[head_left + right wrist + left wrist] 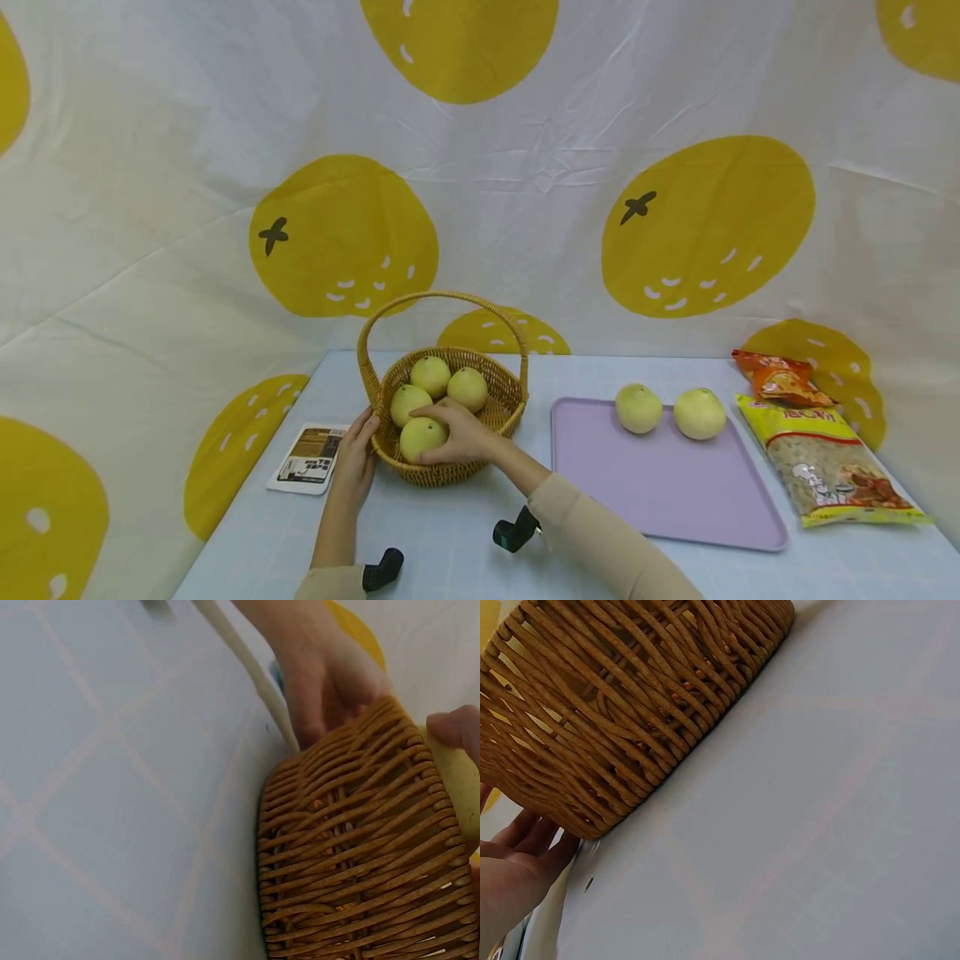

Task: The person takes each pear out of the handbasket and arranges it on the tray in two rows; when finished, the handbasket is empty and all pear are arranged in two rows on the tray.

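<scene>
A wicker basket (435,473) with an arched handle stands at the centre-left of the table. Inside it sit several round yellow-green fruits (431,377). My right hand (463,433) reaches in over the near right rim and grips the front fruit (422,438) between thumb and fingers; the right wrist view shows part of this fruit (457,776) above the rim. Against the basket's left side rests my left hand (356,454), its fingers on the outer wall. In the left wrist view, the left hand (521,862) touches the wicker low down, with its fingertips partly hidden.
Right of the basket lies a lilac tray (645,492) with two similar fruits (699,414) near its far edge. A yellow-and-green food bag (832,467) and an orange packet (780,377) lie farther right. A flat labelled package (306,458) is left of my left hand.
</scene>
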Demonstrator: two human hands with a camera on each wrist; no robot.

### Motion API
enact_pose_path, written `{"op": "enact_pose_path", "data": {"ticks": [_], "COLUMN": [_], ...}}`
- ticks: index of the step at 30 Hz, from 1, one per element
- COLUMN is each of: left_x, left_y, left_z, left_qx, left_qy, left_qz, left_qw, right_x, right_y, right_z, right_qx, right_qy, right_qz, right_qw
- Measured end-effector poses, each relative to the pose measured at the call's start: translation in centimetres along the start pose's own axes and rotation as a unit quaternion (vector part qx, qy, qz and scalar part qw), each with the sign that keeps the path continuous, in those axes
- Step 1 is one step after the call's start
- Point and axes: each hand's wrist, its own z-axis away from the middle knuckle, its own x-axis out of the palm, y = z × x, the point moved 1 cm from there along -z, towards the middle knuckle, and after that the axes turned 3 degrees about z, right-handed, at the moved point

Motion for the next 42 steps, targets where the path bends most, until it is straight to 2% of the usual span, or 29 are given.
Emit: {"op": "enact_pose_path", "data": {"ticks": [6,13,19,23,27,31,42], "left_x": [0.1,0.1,0.3,0.5,0.4,0.2,0.1], "left_y": [0.0,0.0,-0.1,-0.1,-0.1,-0.1,0.0], "left_z": [-0.1,-0.1,-0.1,-0.1,-0.1,-0.2,0.0], "left_qx": [0.004,0.009,0.006,0.004,0.0,0.004,0.001], "left_qy": [0.002,-0.002,-0.004,0.0,0.008,0.013,0.008], "left_qz": [-0.005,-0.003,-0.004,0.0,0.011,0.009,0.013], "left_qw": [1.0,1.0,1.0,1.0,0.9999,0.9999,0.9999], "right_x": [-0.2,-0.2,-0.6,-1.4,-2.4,-3.6,-7.2], "right_y": [0.0,0.1,0.2,0.2,0.6,0.7,0.5], "right_z": [0.1,-0.1,0.4,1.0,1.9,3.0,7.7], "right_qx": [0.016,-0.007,0.002,-0.011,-0.014,0.003,0.036], "right_qy": [0.015,0.031,0.076,0.106,0.12,0.14,0.199], "right_qz": [-0.016,-0.016,-0.079,-0.114,-0.113,-0.117,-0.16], "right_qw": [1.0,0.999,0.994,0.988,0.986,0.983,0.966]}}
